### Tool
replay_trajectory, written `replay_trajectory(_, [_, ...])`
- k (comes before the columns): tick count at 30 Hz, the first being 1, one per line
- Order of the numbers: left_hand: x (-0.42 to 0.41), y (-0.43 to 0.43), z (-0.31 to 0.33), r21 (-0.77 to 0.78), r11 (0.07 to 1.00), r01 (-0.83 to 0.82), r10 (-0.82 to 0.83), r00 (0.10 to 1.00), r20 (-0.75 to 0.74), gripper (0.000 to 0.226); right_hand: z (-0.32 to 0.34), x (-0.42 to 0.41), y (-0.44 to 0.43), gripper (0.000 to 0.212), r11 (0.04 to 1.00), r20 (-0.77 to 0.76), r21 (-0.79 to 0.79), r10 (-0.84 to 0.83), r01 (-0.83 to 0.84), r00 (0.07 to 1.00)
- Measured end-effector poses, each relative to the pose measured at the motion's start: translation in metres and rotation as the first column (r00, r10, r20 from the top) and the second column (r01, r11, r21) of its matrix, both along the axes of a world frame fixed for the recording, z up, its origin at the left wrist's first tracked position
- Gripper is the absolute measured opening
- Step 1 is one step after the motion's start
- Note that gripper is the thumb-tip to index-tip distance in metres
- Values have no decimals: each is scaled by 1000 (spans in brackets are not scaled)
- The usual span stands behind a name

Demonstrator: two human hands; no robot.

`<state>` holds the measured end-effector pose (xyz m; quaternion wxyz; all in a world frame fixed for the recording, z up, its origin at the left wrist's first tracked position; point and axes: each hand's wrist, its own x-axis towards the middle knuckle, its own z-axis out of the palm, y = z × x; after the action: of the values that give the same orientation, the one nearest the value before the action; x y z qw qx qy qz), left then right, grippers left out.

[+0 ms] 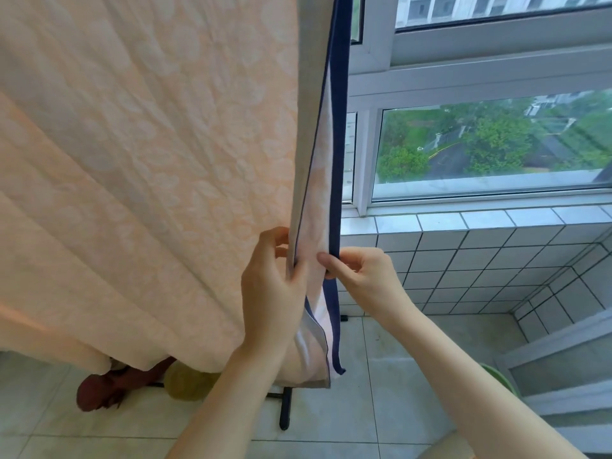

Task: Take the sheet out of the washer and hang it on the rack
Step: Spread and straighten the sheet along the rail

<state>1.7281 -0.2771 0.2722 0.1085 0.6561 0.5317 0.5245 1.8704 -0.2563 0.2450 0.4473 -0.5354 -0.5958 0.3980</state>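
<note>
You stand on the enclosed laundry balcony of a home, high above the street. White-framed sliding windows [463,84] look down on trees [496,140] and a road [453,160], and another residential block [480,6] fills the top pane. White tiles with dark grout cover the sill and low wall [480,256], and pale tiles cover the floor [381,409]. A peach patterned sheet [132,160] edged in navy hangs before you. The black foot of a drying rack [284,410] shows on the floor beneath it.

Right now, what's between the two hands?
In the head view, a pale strip of the hanging sheet runs between the left hand and the right hand, which pinches its navy border.
</note>
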Motion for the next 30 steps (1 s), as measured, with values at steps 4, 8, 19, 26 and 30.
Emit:
replay_trajectory(4, [-7, -5, -4, -34, 996, -83, 80, 995, -60, 36, -4, 0, -5, 26, 1000, -7, 25, -11, 11, 1000])
replay_trajectory(8, [-14, -7, -9, -81, 990, -112, 103, 989, -109, 16, -21, 1, -12, 36, 982, 27, 99, -163, 159, 986])
replay_trajectory(19, [-6, -5, -19, -176, 984, 22, -73, 955, -286, 11, -30, 2, -14, 37, 979, 102, 132, -172, 158, 980])
replay_trajectory(26, [-10, 0, -7, -198, 978, 74, -82, 996, -36, 9, 3, 7, -8, 28, 976, 195, 191, -139, 101, 971])
replay_trajectory(30, [-11, 18, 32, -84, 992, 91, -92, 996, -8, 9, 54, 6, 4, 10, 907, 44, 381, -210, 178, 977])
